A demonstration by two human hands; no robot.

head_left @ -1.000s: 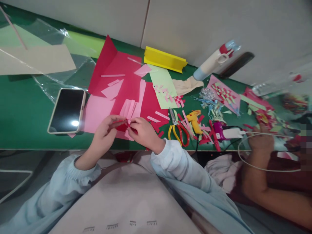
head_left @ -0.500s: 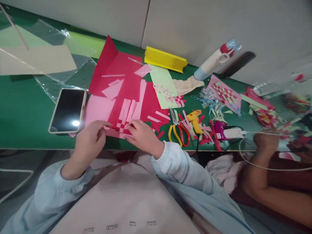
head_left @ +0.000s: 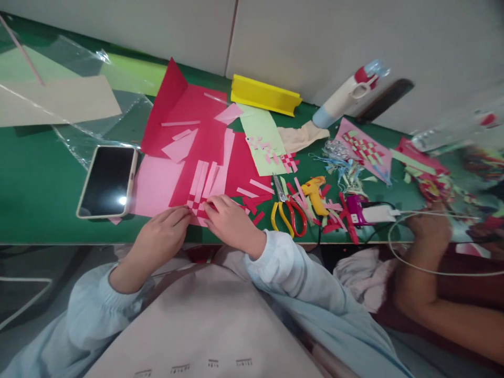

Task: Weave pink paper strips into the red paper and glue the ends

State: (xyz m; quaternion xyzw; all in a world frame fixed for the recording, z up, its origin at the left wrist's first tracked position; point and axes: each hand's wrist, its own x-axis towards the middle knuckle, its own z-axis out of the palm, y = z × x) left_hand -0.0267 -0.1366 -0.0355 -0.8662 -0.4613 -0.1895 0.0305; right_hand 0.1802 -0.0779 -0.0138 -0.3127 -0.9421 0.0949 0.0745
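Pink and red paper strips interlace into a small checkered weave on red paper near the table's front edge. My left hand is closed at the weave's left side, its fingertips pinching the paper there. Against the right side of the weave, my right hand is curled, thumb and fingers closed on the woven strips. The lowest rows are partly hidden by my fingers. Beneath and behind lie a pink sheet and a folded red sheet with loose pink strips and scraps on it.
A phone lies left of the paper. To the right are scissors, a yellow glue gun and paper scraps. Behind stand a yellow holder and a bottle. Another person's arm is at the far right.
My left hand has moved right, its fingers coming together on the weave's left side. My right hand has stayed nearly in place. The view has shifted slightly.
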